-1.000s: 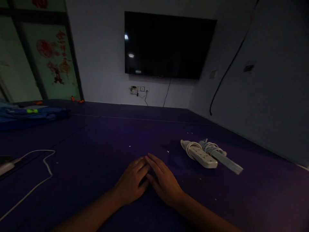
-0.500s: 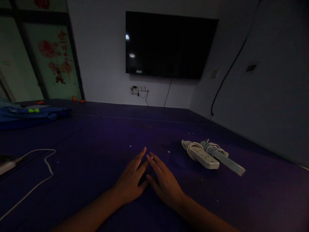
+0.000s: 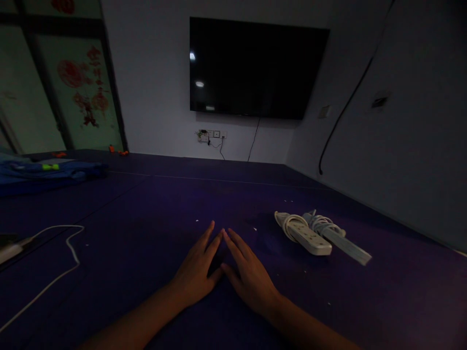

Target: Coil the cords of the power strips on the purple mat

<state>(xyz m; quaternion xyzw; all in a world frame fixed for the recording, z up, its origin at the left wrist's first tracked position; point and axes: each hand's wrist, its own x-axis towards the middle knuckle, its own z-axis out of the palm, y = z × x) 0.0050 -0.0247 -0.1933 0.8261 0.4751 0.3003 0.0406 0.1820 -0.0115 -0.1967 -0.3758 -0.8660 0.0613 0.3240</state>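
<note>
My left hand (image 3: 195,272) is over the dark purple surface (image 3: 153,243), its fingers stretched out and holding nothing. Beside it, my right hand (image 3: 251,277) has its fingers extended too, with nothing in them. The fingertips and thumbs of both hands meet or nearly meet, leaving a small gap between the palms. To the right of my right hand lies a white power strip (image 3: 310,237) with its cord wound around one end. A second white power strip (image 3: 348,247), also wrapped in its cord, rests just behind it.
A white cable (image 3: 75,250) curves across the left side from a white plug-like piece (image 3: 10,253). Blue cloth (image 3: 73,170) lies farther back at left. A large television (image 3: 255,68) hangs on the far wall above some sockets (image 3: 211,134). Small white bits dot the surface.
My left hand's fingers have shifted slightly left, and its fingertip no longer overlaps the right hand's fingers. My right hand has barely moved. The power strips stay in place.
</note>
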